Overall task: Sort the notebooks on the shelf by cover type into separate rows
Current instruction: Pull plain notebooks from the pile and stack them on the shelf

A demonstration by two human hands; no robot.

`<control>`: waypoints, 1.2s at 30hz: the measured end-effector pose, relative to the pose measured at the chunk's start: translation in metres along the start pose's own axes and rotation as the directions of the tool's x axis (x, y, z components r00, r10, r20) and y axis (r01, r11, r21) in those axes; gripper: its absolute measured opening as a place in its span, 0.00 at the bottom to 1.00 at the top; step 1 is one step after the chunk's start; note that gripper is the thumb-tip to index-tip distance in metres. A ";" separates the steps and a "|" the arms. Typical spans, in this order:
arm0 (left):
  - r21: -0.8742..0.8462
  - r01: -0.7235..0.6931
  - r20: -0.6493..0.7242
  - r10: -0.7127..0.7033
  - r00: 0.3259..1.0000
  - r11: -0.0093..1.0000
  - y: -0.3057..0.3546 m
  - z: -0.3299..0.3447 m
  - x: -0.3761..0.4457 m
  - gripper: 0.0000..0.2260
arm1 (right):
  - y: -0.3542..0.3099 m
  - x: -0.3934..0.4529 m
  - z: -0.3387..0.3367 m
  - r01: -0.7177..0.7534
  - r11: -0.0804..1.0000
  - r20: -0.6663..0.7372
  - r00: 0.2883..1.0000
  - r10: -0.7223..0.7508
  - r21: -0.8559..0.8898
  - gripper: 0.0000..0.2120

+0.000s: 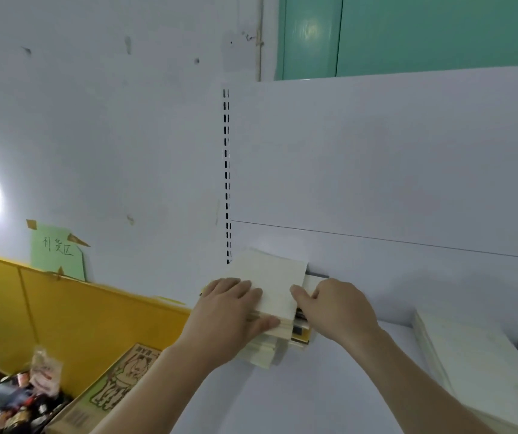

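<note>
Both hands, left (231, 311) and right (334, 308), clasp the cream notebooks' (278, 285) side edges.

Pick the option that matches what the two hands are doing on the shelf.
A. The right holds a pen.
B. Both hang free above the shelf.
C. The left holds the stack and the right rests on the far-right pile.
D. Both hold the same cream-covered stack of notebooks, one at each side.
D: the left hand grips the left edge of the cream-covered stack, and the right hand grips its right side.
</note>
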State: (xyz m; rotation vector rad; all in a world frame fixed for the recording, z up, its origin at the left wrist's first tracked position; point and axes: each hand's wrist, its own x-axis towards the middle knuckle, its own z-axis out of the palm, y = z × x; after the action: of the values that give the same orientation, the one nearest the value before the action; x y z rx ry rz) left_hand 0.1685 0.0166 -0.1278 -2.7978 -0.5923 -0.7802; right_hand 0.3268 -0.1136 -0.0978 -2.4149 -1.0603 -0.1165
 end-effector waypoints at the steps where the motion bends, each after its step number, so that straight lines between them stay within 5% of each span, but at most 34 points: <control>1: 0.002 -0.037 -0.065 0.037 0.997 0.999 -0.003 0.004 -0.002 0.31 | -0.001 0.002 0.001 -0.030 1.000 0.027 0.999 0.030 0.005 0.29; 4: -0.041 -0.137 -0.180 0.128 0.975 0.990 -0.004 0.005 -0.003 0.22 | -0.006 0.006 0.001 -0.114 0.986 0.166 0.982 0.092 0.124 0.25; 8: -0.211 -0.191 -0.103 0.172 0.980 0.959 -0.005 -0.006 0.000 0.24 | -0.009 -0.003 -0.011 -0.164 0.951 0.190 0.975 0.115 0.264 0.18; 11: -0.397 -0.088 -0.101 0.052 0.994 0.913 -0.011 -0.016 -0.001 0.27 | -0.016 -0.015 -0.031 -0.188 0.868 0.071 0.982 0.175 0.459 0.10; 14: -0.597 0.144 -0.094 -0.247 0.964 0.789 -0.021 -0.028 0.003 0.24 | -0.029 -0.032 -0.053 -0.166 0.775 -0.021 0.974 0.225 0.609 0.05; 17: -0.847 0.350 0.188 -0.389 0.902 0.401 -0.029 -0.042 0.011 0.26 | -0.049 -0.052 -0.056 -0.136 0.681 -0.045 0.969 0.241 0.719 0.05; 20: -0.907 0.392 0.419 -0.234 0.877 -0.152 -0.039 -0.049 0.014 0.18 | -0.068 -0.065 -0.043 -0.104 0.619 -0.071 0.966 0.251 0.778 0.06; 22: -0.877 0.360 0.433 -0.199 0.879 -0.319 -0.043 -0.050 0.012 0.14 | -0.073 -0.067 -0.036 -0.093 0.594 -0.069 0.967 0.244 0.799 0.07; 26: -0.870 0.382 0.437 -0.129 0.890 -0.312 -0.044 -0.050 0.001 0.10 | -0.073 -0.064 -0.035 -0.101 0.646 -0.060 0.973 0.223 0.756 0.08; 29: -0.953 0.286 0.303 -0.371 0.878 -0.103 -0.058 -0.046 0.002 0.09 | -0.064 -0.054 -0.032 -0.171 0.733 -0.032 0.967 0.254 0.659 0.15; 32: -0.968 0.233 0.152 -0.516 0.843 0.096 -0.072 -0.049 0.002 0.10 | -0.047 -0.038 -0.018 -0.279 0.891 -0.062 0.945 0.321 0.358 0.22; 36: -0.948 0.284 0.150 -0.580 0.800 0.147 -0.079 -0.046 -0.003 0.11 | -0.050 -0.020 0.004 -0.322 0.947 0.037 0.946 0.322 -0.008 0.34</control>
State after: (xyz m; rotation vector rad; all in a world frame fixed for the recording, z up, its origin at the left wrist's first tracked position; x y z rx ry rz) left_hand 0.1116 0.0750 -0.0852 -3.3510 -1.2935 -2.3095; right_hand 0.2767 -0.0959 -0.0866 -2.5640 -0.6654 0.0402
